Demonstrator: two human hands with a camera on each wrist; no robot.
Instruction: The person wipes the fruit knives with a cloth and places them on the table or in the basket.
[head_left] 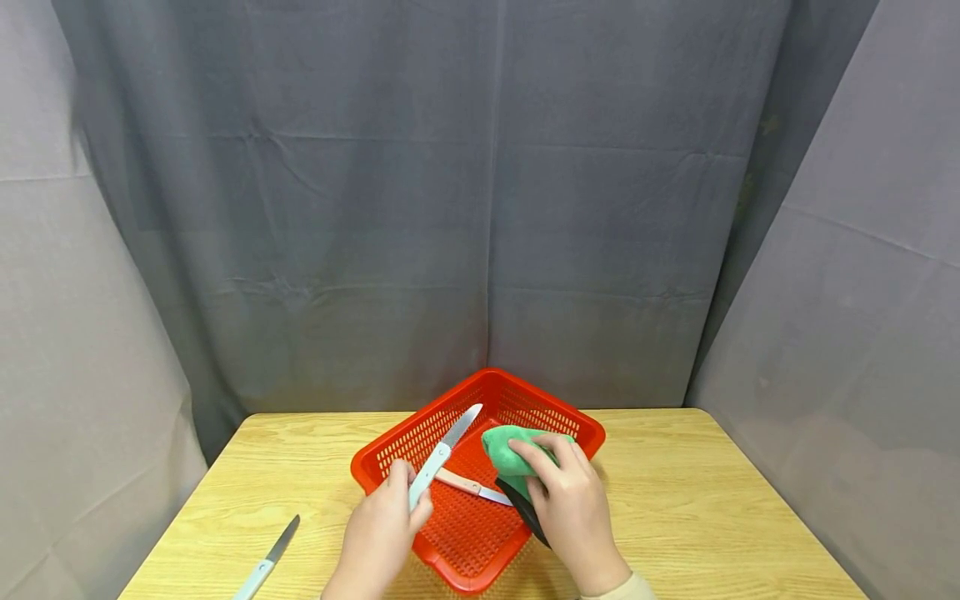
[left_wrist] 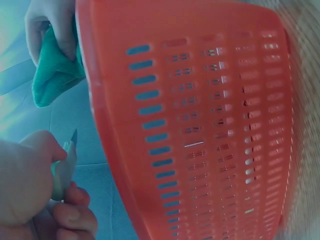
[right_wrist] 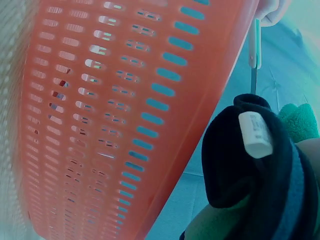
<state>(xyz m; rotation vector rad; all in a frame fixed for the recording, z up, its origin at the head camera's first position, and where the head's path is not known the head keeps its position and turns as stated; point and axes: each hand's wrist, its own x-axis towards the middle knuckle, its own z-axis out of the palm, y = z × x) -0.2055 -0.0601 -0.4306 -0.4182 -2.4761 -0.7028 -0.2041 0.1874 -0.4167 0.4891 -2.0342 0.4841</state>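
My left hand grips a knife by its pale blue handle, with the blade slanting up and right over the red basket. Bunched in my right hand is a green cloth, held above the basket's right side. A black part of the cloth hangs below it, and the right wrist view shows a small white tag there. The cloth and the held blade are apart. Inside the basket lies a second knife with a pinkish handle; its blade tip passes behind the cloth.
Another pale-handled knife lies on the wooden table, left of the basket, cut off by the frame's bottom edge. Grey curtains stand behind the table and along both sides.
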